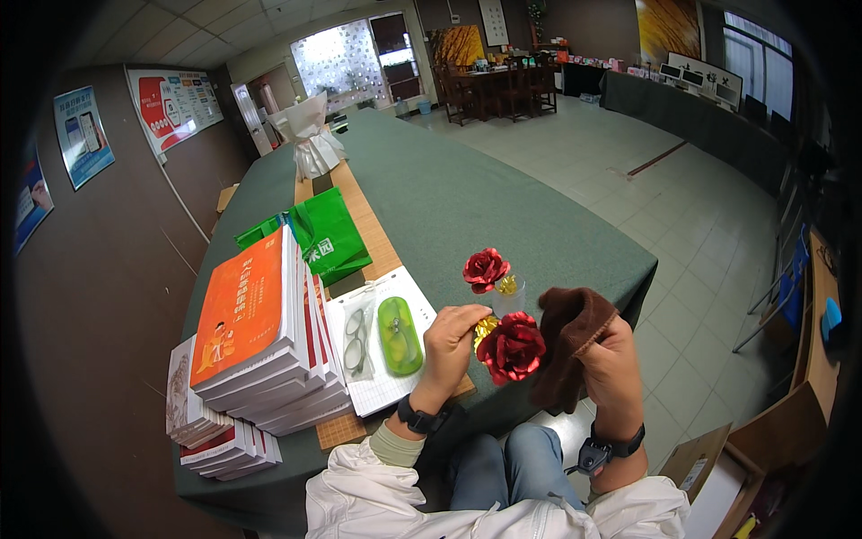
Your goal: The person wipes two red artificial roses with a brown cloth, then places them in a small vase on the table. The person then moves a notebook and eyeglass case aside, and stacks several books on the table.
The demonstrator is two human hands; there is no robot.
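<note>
My left hand [452, 347] pinches a red foil rose [512, 347] by its gold foil part [485, 330], just above the table's near edge. My right hand [611, 364] grips a brown cloth [572, 323], which hangs down just right of the bloom. Beyond the held flower, a second red foil rose [486, 270] leans out beside a translucent cup [510, 296] with a gold foil piece [507, 284] at its mouth. How the second rose is supported is partly hidden.
Left of my hands lie a green glasses case [400, 337], bagged eyeglasses [357, 340] and paper sheets [377, 397]. Farther left rise stacked books [242, 310], with a green bag [330, 236] behind them. A wrapped white bundle [313, 141] stands on the long green-covered table [438, 175].
</note>
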